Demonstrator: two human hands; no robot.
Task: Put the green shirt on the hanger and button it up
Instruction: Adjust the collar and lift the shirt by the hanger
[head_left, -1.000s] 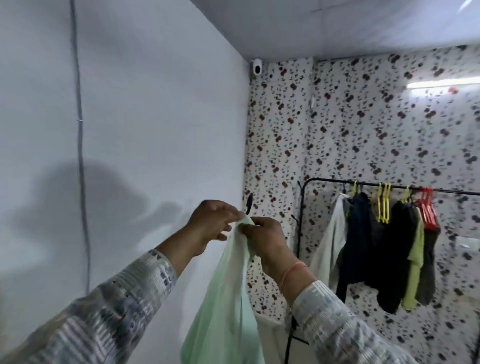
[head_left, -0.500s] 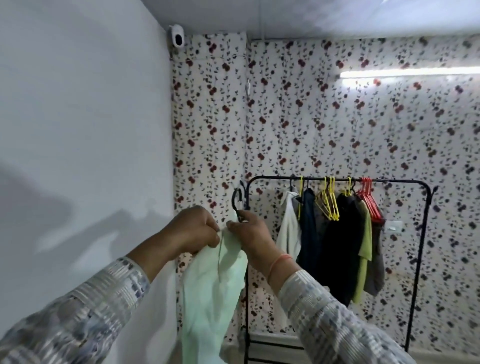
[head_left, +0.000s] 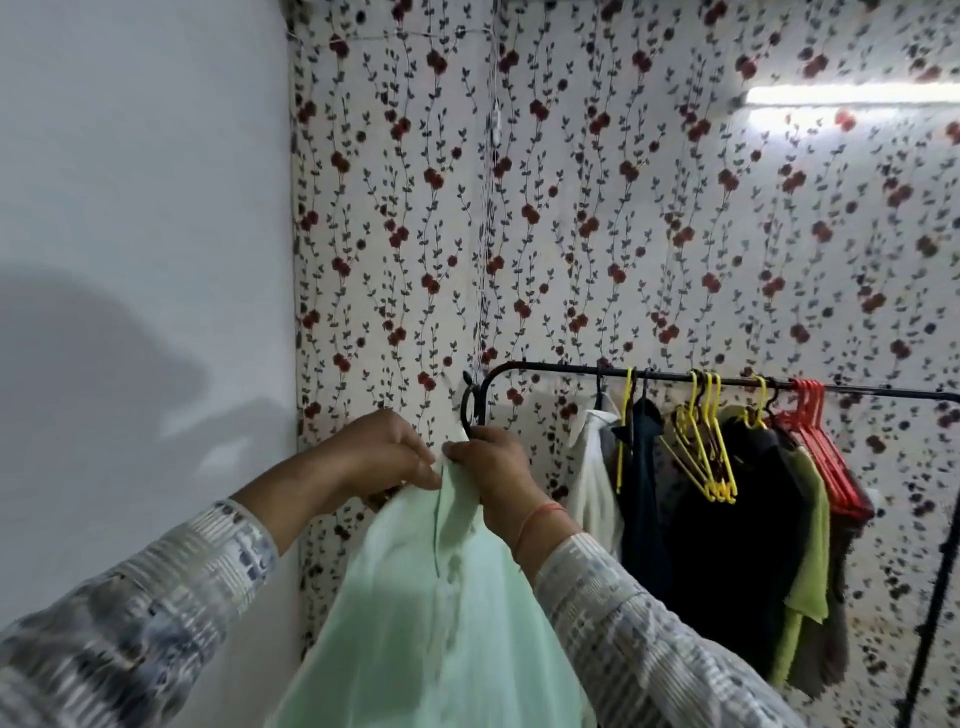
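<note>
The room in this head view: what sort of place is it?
Most likely a room in a home, perhaps a bedroom or laundry corner: floral wallpaper on the walls, and a black clothes rack carrying hung garments and spare yellow hangers.

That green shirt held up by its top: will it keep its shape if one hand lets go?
Probably not: the green shirt hangs in soft folds below the left hand and right hand, so it looks floppy. Likely light too, since fingertip pinches carry it.
</note>
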